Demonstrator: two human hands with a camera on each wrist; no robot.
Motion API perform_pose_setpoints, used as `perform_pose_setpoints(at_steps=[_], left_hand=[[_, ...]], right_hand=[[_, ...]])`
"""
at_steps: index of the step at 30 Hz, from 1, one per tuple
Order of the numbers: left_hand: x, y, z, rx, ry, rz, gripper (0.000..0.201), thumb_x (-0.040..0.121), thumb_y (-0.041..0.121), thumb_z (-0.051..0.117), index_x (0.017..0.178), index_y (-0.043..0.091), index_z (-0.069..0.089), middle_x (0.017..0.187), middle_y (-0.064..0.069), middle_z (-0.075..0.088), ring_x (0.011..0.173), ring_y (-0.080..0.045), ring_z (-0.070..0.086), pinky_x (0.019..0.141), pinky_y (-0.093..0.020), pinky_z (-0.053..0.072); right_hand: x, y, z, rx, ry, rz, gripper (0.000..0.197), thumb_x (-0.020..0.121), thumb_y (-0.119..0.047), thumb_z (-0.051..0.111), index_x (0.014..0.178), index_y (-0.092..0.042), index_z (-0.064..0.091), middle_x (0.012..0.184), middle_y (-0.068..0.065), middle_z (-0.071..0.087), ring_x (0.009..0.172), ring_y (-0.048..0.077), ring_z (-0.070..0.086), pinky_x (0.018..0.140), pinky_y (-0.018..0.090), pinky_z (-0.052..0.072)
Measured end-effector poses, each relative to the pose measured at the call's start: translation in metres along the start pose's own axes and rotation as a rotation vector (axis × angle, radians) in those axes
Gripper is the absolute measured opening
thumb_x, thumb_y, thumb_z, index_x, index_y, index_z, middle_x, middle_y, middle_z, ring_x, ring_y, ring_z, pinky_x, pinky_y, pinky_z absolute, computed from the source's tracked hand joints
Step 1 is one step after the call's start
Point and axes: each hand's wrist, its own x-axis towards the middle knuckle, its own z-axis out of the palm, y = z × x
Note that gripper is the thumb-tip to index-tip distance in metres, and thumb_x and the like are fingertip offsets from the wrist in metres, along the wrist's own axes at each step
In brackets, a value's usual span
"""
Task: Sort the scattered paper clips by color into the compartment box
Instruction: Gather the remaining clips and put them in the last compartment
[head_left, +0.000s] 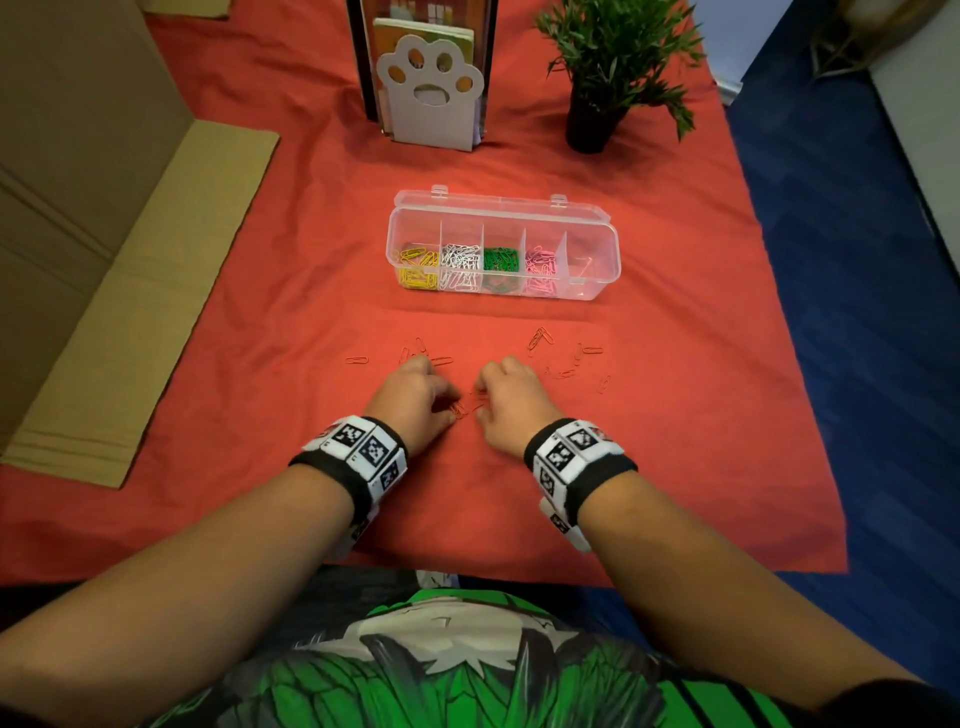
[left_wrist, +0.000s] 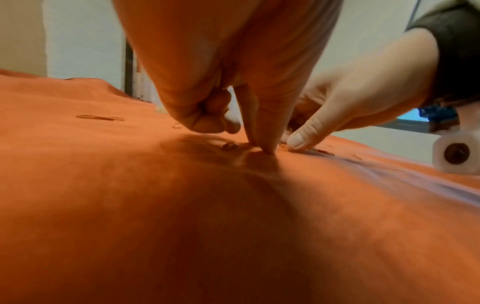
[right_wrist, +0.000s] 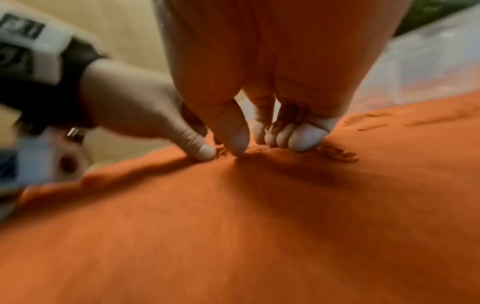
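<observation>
Orange-red cloth (head_left: 675, 441) is spread over the work surface, and loose orange wire paper clips (head_left: 540, 338) are scattered on it in a band between the hands and the clear plastic compartment box (head_left: 605, 249). Box is set lid-open beyond the clips, near the cloth's middle, well apart from both hands. Its compartments, left to right, are filled with yellow, white, green and pink clips; a few orange ones are seen in the rightmost one.

Left hand (head_left: 413, 397) and right hand (head_left: 511, 402) are held side by side on the cloth, nearly touching, fingers curled down. In the left wrist view, thumb and forefinger tips (left_wrist: 267, 144) are pressed to the cloth at a small clip; whether it is pinched cannot be told. In the blurred right wrist view, a clip is seen tucked among the curled fingers (right_wrist: 285, 135), with the thumb tip pressed down beside the left thumb.

Open cloth is left on all sides of the hands. Right cloth edge is bordered by blue floor (head_left: 857, 312); the near edge is close to the torso. Brown cardboard flap (head_left: 145, 291) is laid over the left edge. White paw-shaped bookend (head_left: 431, 98) and green potted plant (head_left: 613, 62) are stood at the far side, well behind the box.
</observation>
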Motion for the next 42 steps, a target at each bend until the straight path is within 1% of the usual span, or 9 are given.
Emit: perform_pose_setpoints(at_steps=[7, 11, 14, 20, 22, 26, 32, 37, 42], left_hand=[[0.002, 0.0, 0.004, 0.069, 0.035, 0.081, 0.012, 0.081, 0.015, 0.062, 0.086, 0.005, 0.06, 0.094, -0.015, 0.059, 0.09, -0.031, 0.055, 0.08, -0.033, 0.041], [0.002, -0.007, -0.002, -0.158, 0.061, -0.044, 0.003, 0.081, 0.013, 0.062, 0.084, 0.014, 0.061, 0.086, -0.003, 0.063, 0.08, -0.016, 0.056, 0.074, -0.023, 0.039], [0.004, -0.014, -0.008, -0.527, 0.043, -0.216, 0.016, 0.083, 0.006, 0.061, 0.082, 0.021, 0.057, 0.068, 0.004, 0.053, 0.057, 0.0, 0.049, 0.058, -0.013, 0.038], [0.001, -0.011, -0.033, -1.287, -0.064, -0.486, 0.03, 0.085, -0.003, 0.035, 0.082, 0.015, 0.06, 0.055, 0.006, 0.05, 0.045, -0.005, 0.039, 0.041, -0.015, 0.035], [0.0, -0.009, -0.04, -1.375, -0.081, -0.547, 0.03, 0.079, 0.0, 0.029, 0.076, 0.011, 0.057, 0.062, 0.001, 0.045, 0.052, -0.01, 0.038, 0.044, -0.016, 0.041], [0.006, -0.01, -0.033, -1.04, 0.013, -0.596, 0.019, 0.08, 0.015, 0.046, 0.064, 0.015, 0.057, 0.059, -0.001, 0.043, 0.047, -0.012, 0.037, 0.043, -0.018, 0.035], [0.002, -0.018, -0.021, 0.001, -0.016, -0.15, 0.018, 0.067, 0.021, 0.076, 0.082, 0.016, 0.069, 0.078, 0.003, 0.053, 0.072, -0.013, 0.055, 0.07, -0.021, 0.042], [-0.001, -0.02, -0.016, 0.121, -0.045, -0.11, 0.01, 0.074, 0.023, 0.071, 0.078, 0.017, 0.064, 0.085, 0.0, 0.051, 0.088, -0.025, 0.058, 0.078, -0.031, 0.048], [-0.002, -0.019, -0.017, 0.147, -0.109, -0.065, 0.008, 0.082, 0.016, 0.062, 0.087, 0.011, 0.06, 0.099, -0.01, 0.059, 0.095, -0.028, 0.056, 0.082, -0.032, 0.043]], right_hand=[[-0.007, -0.014, 0.009, -0.191, 0.079, -0.077, 0.026, 0.085, 0.001, 0.032, 0.105, -0.007, 0.047, 0.115, 0.014, 0.045, 0.108, 0.033, 0.042, 0.094, 0.042, 0.04], [-0.001, -0.009, 0.005, -0.142, 0.024, -0.033, 0.024, 0.084, 0.0, 0.039, 0.105, -0.006, 0.049, 0.114, 0.014, 0.046, 0.109, 0.032, 0.043, 0.095, 0.04, 0.04], [0.007, 0.002, -0.001, 0.169, -0.043, 0.077, 0.017, 0.086, -0.006, 0.049, 0.101, -0.011, 0.055, 0.096, 0.008, 0.055, 0.093, 0.024, 0.053, 0.085, 0.032, 0.043], [0.008, 0.011, -0.024, 1.225, -0.102, 0.377, 0.022, 0.088, 0.002, 0.043, 0.073, -0.012, 0.05, 0.064, 0.002, 0.044, 0.055, 0.013, 0.044, 0.041, 0.018, 0.036], [0.01, 0.011, -0.026, 1.202, -0.09, 0.392, 0.021, 0.087, 0.0, 0.047, 0.072, -0.013, 0.05, 0.062, 0.003, 0.044, 0.054, 0.014, 0.044, 0.041, 0.019, 0.037], [0.014, 0.006, -0.018, 0.427, -0.07, 0.216, 0.016, 0.084, -0.011, 0.052, 0.073, -0.022, 0.054, 0.074, -0.003, 0.054, 0.073, 0.015, 0.051, 0.068, 0.026, 0.043], [0.0, -0.007, -0.005, -0.245, 0.016, -0.04, 0.023, 0.085, -0.004, 0.047, 0.108, -0.008, 0.047, 0.112, 0.014, 0.048, 0.105, 0.034, 0.05, 0.09, 0.043, 0.044], [-0.004, -0.013, 0.0, -0.288, -0.013, -0.01, 0.027, 0.088, -0.002, 0.032, 0.11, -0.005, 0.048, 0.113, 0.015, 0.048, 0.105, 0.034, 0.049, 0.089, 0.043, 0.043], [0.009, -0.003, -0.016, 0.203, -0.135, 0.135, 0.005, 0.092, -0.015, 0.046, 0.091, -0.014, 0.051, 0.091, 0.002, 0.053, 0.091, 0.021, 0.054, 0.078, 0.027, 0.042]])
